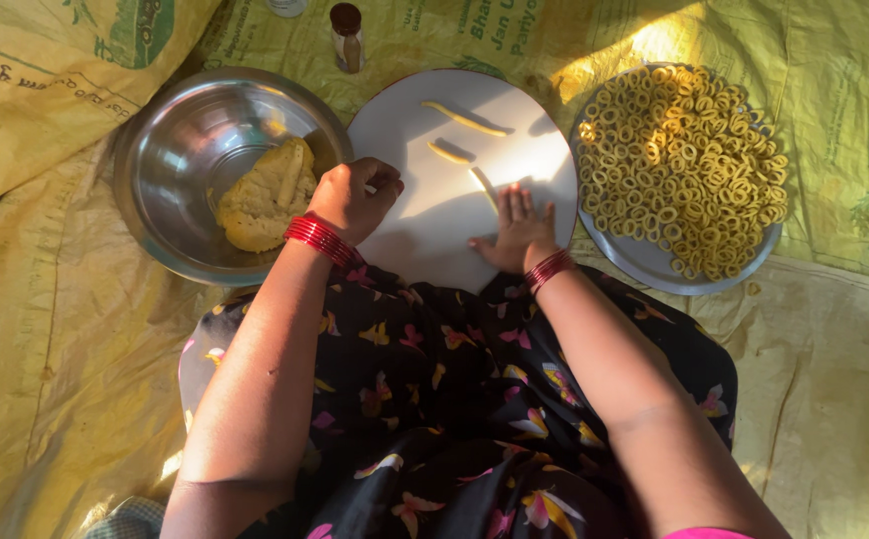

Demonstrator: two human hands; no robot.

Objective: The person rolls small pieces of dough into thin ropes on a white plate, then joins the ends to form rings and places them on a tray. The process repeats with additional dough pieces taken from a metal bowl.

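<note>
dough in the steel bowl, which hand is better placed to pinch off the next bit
Left, probably. The left hand sits curled at the steel bowl rim, beside the dough. The right hand lies flat on the round white board, over a dough strip.

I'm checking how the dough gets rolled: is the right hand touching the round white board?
Touching. The head view shows the right hand lying flat, palm down, on the white board, fingers spread over a dough strip, with no gap beneath.
</note>
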